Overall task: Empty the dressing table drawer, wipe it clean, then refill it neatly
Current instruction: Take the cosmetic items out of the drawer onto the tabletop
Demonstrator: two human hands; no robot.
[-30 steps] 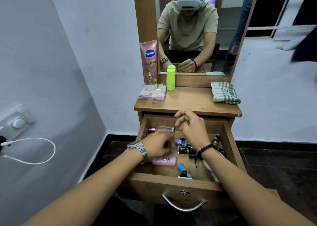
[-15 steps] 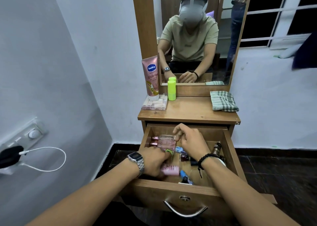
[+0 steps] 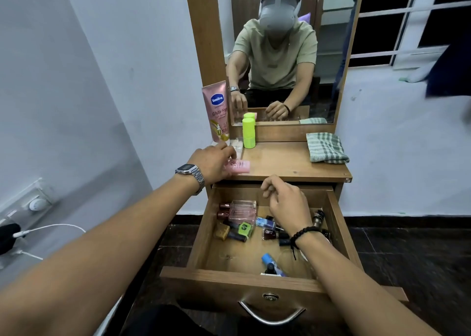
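The wooden drawer (image 3: 201, 236) of the dressing table stands pulled out, with several small cosmetics in it: a clear pink perfume bottle (image 3: 242, 211), a green bottle (image 3: 245, 229), a dark nail polish (image 3: 269, 233) and a blue tube (image 3: 272, 260). My left hand (image 3: 212, 166) holds a small pink bottle (image 3: 239, 166) over the left front of the table top (image 3: 285, 162). My right hand (image 3: 285, 203) hovers over the back of the drawer, fingers loosely curled, holding nothing.
On the table top stand a pink Vaseline tube (image 3: 218, 111), a lime green bottle (image 3: 249, 133) and a folded checked cloth (image 3: 326, 148). A mirror (image 3: 318, 80) rises behind. A wall socket with a white cable (image 3: 48, 227) is at the left.
My left hand lifted the small pink bottle out of the drawer and carried it up to the table top. My right hand stayed above the drawer.
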